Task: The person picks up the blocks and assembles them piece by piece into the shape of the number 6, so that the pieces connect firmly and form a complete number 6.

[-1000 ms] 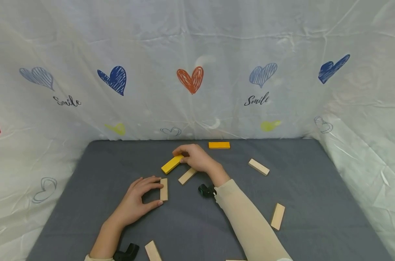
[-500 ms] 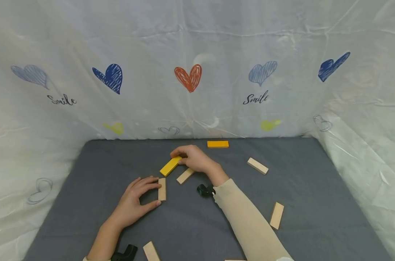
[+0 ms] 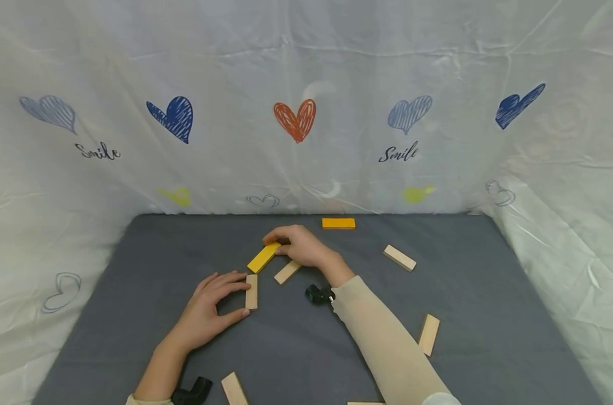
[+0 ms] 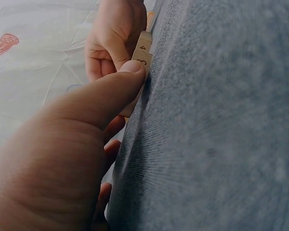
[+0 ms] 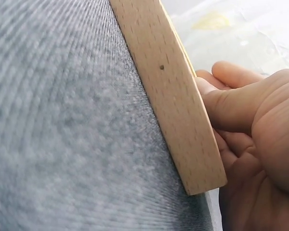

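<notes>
My left hand (image 3: 202,315) holds a plain wooden block (image 3: 252,298), thumb at its near end and fingertips along its far part. The block lies lengthwise away from me on the grey cloth. My right hand (image 3: 309,247) pinches the far end of a yellow block (image 3: 262,260) between thumb and fingers; its tips hide that end. The yellow block slants, its near corner right at the plain block's far end. Another plain wooden block (image 3: 286,273) lies under the right hand's near side and fills the right wrist view's middle. In the left wrist view, the left thumb (image 4: 127,72) presses a wooden block face with a printed mark.
An orange block (image 3: 338,224) lies by the table's back edge. Plain blocks lie at the right, one farther back (image 3: 400,258) and one nearer block (image 3: 429,334) beside the right sleeve. A near-left block (image 3: 234,388) and a partly cut-off one (image 3: 365,403) lie at the front.
The yellow block in the right hand has shifted slightly toward me and left, closing the small gap to the plain block. The left hand keeps its hold almost still.
</notes>
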`<action>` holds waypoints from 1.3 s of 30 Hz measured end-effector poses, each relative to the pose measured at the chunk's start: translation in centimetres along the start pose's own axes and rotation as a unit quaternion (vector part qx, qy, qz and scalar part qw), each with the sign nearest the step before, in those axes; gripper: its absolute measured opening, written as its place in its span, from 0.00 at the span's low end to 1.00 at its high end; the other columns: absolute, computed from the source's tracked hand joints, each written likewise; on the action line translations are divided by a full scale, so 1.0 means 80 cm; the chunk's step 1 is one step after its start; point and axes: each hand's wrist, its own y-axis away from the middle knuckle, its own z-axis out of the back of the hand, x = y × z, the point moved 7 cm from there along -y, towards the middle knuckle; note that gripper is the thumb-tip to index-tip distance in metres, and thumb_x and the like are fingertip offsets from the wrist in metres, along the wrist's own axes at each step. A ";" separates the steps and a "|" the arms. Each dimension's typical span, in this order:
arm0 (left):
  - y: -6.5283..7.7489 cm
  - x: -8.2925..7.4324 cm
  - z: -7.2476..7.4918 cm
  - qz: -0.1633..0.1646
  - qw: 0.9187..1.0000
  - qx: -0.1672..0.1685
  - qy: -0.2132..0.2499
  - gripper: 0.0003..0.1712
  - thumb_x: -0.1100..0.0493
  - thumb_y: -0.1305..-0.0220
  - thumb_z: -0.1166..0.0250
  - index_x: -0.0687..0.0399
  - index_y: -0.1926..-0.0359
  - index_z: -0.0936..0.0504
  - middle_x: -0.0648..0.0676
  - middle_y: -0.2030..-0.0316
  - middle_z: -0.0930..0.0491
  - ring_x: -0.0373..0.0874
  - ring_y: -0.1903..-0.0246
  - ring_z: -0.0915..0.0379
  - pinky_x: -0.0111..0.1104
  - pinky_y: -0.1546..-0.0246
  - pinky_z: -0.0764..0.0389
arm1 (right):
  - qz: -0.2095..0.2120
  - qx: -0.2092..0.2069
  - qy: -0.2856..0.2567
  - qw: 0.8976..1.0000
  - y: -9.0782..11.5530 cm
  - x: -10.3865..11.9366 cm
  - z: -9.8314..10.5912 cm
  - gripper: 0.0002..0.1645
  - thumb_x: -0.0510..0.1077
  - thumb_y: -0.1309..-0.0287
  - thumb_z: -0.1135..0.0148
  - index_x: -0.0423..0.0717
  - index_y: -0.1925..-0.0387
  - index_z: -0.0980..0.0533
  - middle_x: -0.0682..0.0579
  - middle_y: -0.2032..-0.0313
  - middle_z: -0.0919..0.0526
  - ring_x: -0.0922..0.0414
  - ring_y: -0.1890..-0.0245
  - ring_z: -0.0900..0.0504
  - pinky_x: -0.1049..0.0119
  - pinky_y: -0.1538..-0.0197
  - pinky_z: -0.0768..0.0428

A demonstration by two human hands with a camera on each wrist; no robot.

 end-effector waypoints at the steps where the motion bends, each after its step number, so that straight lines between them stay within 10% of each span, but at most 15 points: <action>1: 0.000 0.000 -0.001 0.001 1.000 0.000 0.000 0.32 0.45 0.37 0.17 0.34 0.33 0.15 0.46 0.27 0.23 0.56 0.24 0.33 0.62 0.19 0.49 | 0.001 0.000 -0.001 1.000 0.001 0.000 0.000 0.22 0.35 0.24 0.33 0.51 0.33 0.16 0.56 0.38 0.13 0.56 0.35 0.17 0.64 0.32 0.19; 39: 0.000 0.002 0.000 0.001 1.000 -0.004 -0.002 0.32 0.45 0.37 0.17 0.35 0.33 0.15 0.48 0.27 0.23 0.57 0.24 0.32 0.63 0.20 0.48 | -0.012 -0.043 -0.021 0.999 0.011 0.003 0.009 0.23 0.42 0.25 0.29 0.48 0.32 0.17 0.55 0.35 0.15 0.53 0.32 0.18 0.58 0.30 0.19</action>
